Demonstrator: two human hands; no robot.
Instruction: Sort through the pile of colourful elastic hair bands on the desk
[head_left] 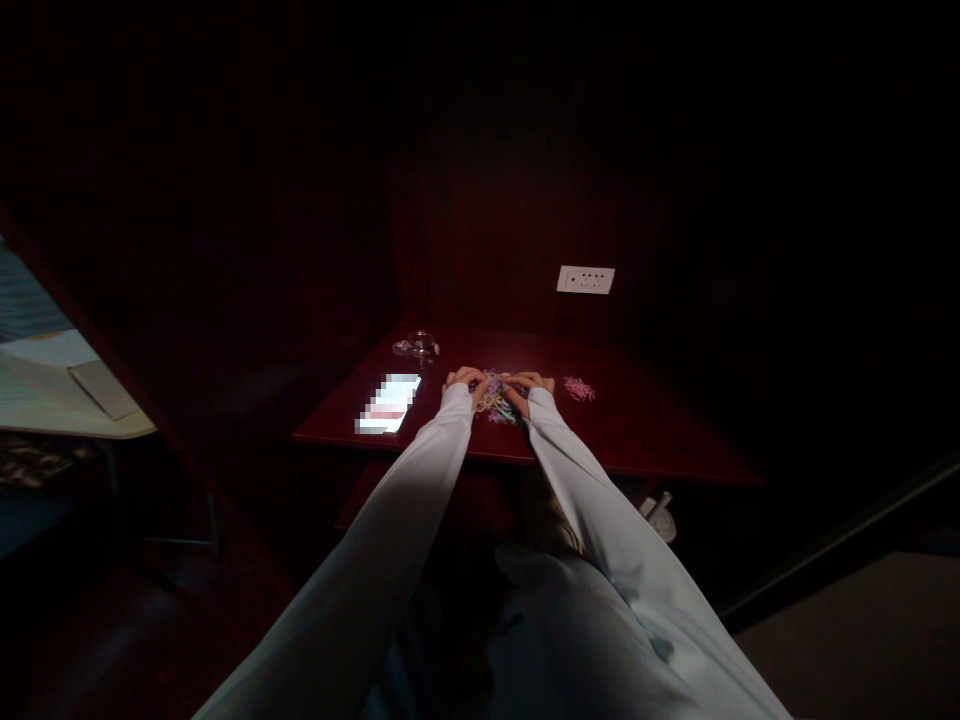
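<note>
A loose heap of small, thin, multicoloured bands [495, 408], which look like rubber bands, lies near the front edge of the dark red table. Over its left side is my left hand [464, 378], its fingers bent and drawn together among the bands. My right hand [531, 383] comes in from the other side, fingertips also pinched and close to the left ones. What sits between the fingertips is too small to make out. A separate pile of pink bands [579, 389] lies just right of my right hand.
A lit phone [388, 403] lies on the table [615, 440], left of my hands. Behind it stands a clear container [418, 345] with small pink pieces beside it. A white socket plate [586, 280] is on the back panel. Dark partitions flank the table.
</note>
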